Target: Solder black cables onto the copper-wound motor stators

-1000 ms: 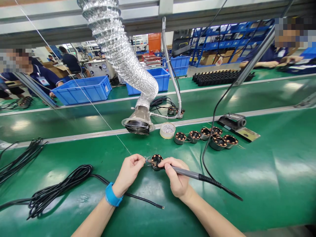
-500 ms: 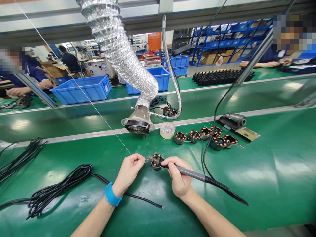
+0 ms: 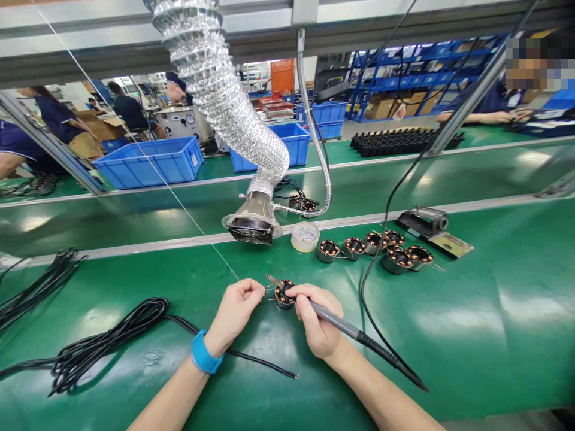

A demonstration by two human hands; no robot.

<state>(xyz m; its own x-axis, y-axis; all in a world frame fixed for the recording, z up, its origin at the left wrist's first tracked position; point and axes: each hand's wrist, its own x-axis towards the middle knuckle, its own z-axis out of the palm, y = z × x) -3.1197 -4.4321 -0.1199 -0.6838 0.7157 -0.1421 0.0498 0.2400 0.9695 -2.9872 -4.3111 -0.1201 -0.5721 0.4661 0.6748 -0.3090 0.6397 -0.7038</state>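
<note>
Green bench [image 3: 449, 335], soldering iron [image 3: 335, 319], copper-wound ring [image 3: 283, 304] between two hands' fingertips.
Gripped by the right hand [image 3: 320, 320], angled in from lower right, the iron crosses above the ring; the left hand [image 3: 238, 311], slanted in from lower left, pinches fine wires [image 3: 269, 289] beside the ring's left edge.

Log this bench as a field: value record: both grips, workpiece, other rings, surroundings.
left grip: pinching fine wires; strands too small to count
right grip: closed around soldering iron
iron tip: close to the wires; contact unclear
workpiece: one copper-wound ring, on green bench, between the grips
near-bench rings: six more, right of round tub
left side: bundled black cable
right rear: black stand
overhead: foil duct ending in hood
</note>
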